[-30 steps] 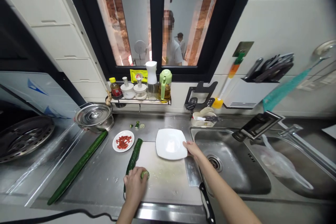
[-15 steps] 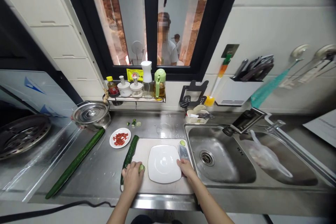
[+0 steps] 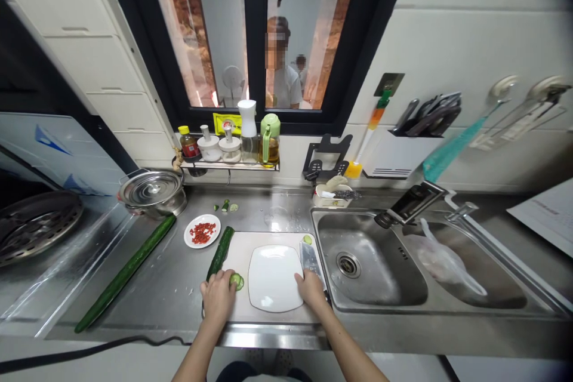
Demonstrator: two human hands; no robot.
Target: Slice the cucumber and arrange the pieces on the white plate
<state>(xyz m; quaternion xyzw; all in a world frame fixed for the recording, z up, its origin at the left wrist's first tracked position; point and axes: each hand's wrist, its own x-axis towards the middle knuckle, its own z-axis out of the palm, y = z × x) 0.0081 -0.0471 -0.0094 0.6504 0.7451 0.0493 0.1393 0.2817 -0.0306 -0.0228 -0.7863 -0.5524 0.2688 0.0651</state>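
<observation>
While my left hand (image 3: 217, 297) and right hand (image 3: 310, 290) sit either side of it, white plate (image 3: 276, 279): between the two, over the cutting board (image 3: 239, 249), face up; can't tell if it rests flat or is lifted slightly.
Plate axis: rounded square, no clear long axis; right edge at my right hand, left edge facing the slices.
Right hand: gripping the plate's right edge, thumb on top of the rim, fingers mostly hidden.
Left hand: fingers curled, holding cucumber slices (image 3: 237, 281) at the thumb side; how firmly, can't tell.
Slices: bunched just left of the plate, narrow strip of board between, not touching it; my left hand is on them, my right is across the plate.
Cut cucumber (image 3: 221, 252): along the board's left edge, long axis running away from me, leaning a bit right; near end by my left hand, partly hidden by it.
Knife (image 3: 308, 258): right of the plate, blade on the board, my right hand over part of it; handle mostly covered.
Stray slice (image 3: 307, 239): far right corner of the board, beyond the blade, nearer my right hand.
Whole cucumber (image 3: 128, 273): well left on the desk (image 3: 176, 301), slanting away and rightward, untouched.
</observation>
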